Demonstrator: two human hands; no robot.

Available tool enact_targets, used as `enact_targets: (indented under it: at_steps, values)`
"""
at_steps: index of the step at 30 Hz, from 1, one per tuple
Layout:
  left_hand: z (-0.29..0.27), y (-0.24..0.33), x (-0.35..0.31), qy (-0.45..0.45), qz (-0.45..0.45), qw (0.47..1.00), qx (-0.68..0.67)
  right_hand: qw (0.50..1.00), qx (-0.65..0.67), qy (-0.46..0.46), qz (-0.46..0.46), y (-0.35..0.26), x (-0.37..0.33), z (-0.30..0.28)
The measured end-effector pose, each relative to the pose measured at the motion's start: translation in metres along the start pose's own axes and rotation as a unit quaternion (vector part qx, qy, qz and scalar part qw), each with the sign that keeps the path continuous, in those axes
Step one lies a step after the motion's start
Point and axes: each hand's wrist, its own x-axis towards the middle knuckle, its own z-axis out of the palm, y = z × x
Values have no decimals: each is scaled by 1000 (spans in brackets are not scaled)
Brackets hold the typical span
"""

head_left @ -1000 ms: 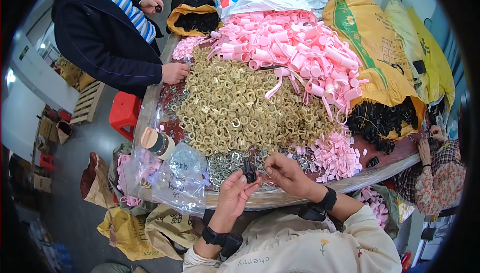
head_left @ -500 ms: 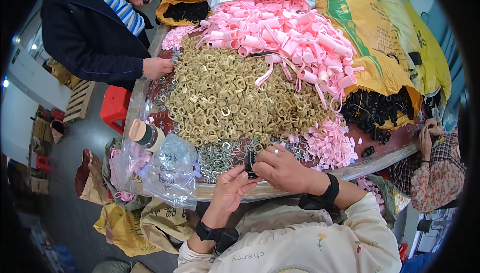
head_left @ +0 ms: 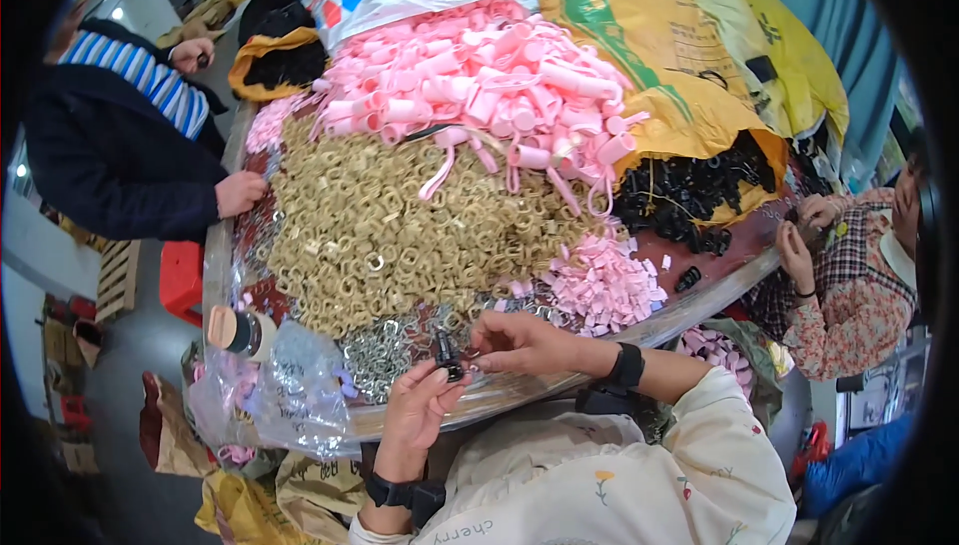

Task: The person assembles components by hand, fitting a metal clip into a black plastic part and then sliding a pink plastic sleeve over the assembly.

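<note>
The small black plastic-looking fitting point(head_left: 446, 353) sits at the lower centre of the frame, pinched by the left hand point(head_left: 415, 403); hold it steady. Right hand point(head_left: 524, 343) fingers curl beside it, contents indeterminable, near the silvery metal buckles point(head_left: 375, 360).

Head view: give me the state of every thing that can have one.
Black part: held in the left hand
Left hand: closed on the black part
Right hand: fingers bent, close to the black part; grip unclear
Bottle: lid on
Clear bag: crumpled
Big orange sack: open, black pieces at its mouth
Red stool: upright
</note>
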Motion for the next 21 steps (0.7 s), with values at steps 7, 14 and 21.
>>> enact_targets:
  at_steps: [7, 14, 21]
  values:
    - [8, -4, 6, 45, 9, 998, 30, 725, -619, 247, -171, 24, -28, -106]
    - [18, -17, 25, 41, -5, 998, 47, 736, -624, 249, -83, 40, -30, -126]
    - [42, -29, 35, 38, 0, 995, 87, 788, -452, 383, -169, 39, -40, -127]
